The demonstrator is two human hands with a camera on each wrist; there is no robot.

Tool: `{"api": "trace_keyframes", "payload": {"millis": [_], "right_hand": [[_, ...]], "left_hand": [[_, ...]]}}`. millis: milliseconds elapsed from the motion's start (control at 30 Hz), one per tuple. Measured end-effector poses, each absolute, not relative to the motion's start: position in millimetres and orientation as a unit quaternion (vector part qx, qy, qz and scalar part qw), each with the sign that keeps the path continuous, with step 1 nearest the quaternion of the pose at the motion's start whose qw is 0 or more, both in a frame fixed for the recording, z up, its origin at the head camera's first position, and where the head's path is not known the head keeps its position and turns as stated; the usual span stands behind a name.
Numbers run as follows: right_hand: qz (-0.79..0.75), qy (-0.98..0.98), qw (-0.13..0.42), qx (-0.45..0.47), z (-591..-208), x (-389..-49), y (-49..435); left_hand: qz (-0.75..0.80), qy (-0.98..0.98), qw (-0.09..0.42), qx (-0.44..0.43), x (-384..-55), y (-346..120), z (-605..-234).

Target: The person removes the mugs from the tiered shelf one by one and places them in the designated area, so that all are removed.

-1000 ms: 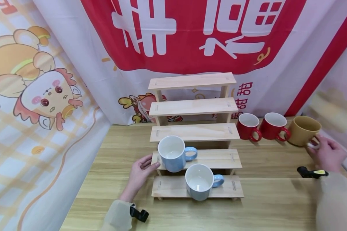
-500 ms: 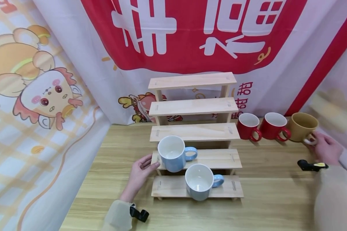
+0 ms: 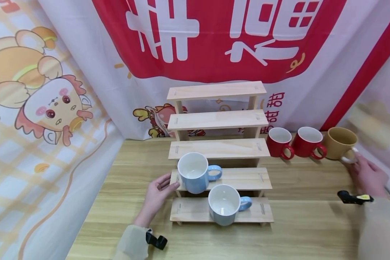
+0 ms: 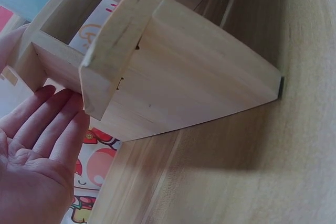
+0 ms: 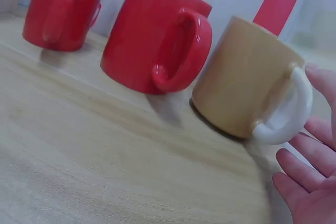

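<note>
My left hand [image 3: 157, 194] holds the left end of the stepped wooden rack [image 3: 218, 149], its thumb on one side of a low shelf and fingertips on the other. A light blue mug [image 3: 195, 180] stands on that shelf, close to the thumb. Another light blue mug [image 3: 223, 213] is on the lowest shelf, handle to the right. At the back right, my right hand [image 3: 370, 175] is beside the white handle of a tan mug [image 5: 244, 77]. The right wrist view shows its fingers [image 5: 299, 169] relaxed around the outside of the handle, not curled through it.
Two red mugs [image 3: 307, 144] with white insides stand in a row between the rack and the tan mug. The wooden table [image 3: 302, 227] is bordered by printed cloth [image 3: 143, 108] at the back and both sides. The rack's upper shelves [image 3: 216, 91] step up toward the back.
The tan mug has shifted slightly left and back, up close to the red mug. Since then my right hand has drawn back a little to the right. My left hand stays put.
</note>
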State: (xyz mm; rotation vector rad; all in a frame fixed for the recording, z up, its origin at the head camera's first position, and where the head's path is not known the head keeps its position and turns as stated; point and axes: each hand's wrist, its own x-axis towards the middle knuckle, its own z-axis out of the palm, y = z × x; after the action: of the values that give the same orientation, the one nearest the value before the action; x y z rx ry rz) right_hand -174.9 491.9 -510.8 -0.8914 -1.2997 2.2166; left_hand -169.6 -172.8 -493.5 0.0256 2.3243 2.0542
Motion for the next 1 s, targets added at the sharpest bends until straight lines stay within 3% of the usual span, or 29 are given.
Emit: {"api": "trace_keyframes", "payload": {"millis": [167, 367, 500, 833, 1000], "right_hand": [[0.818, -0.453, 0.230, -0.269, -493, -165, 488], [0.803, -0.448, 0.279, -0.276, -461, -163, 480], [0.818, -0.450, 0.287, -0.214, -433, -162, 464], [0.782, -0.546, 0.279, -0.112, -370, -164, 403], [0.703, -0.664, 0.235, -0.099, -349, -158, 368]], "left_hand": [[0.666, 0.745, 0.024, 0.009, -170, -172, -492], [0.667, 0.744, 0.025, 0.012, -169, -171, -491], [0.670, 0.742, 0.027, 0.009, -169, -171, -490], [0.663, 0.748, 0.022, 0.008, -170, -172, -491], [0.665, 0.747, 0.024, 0.006, -170, -172, -492]]}}
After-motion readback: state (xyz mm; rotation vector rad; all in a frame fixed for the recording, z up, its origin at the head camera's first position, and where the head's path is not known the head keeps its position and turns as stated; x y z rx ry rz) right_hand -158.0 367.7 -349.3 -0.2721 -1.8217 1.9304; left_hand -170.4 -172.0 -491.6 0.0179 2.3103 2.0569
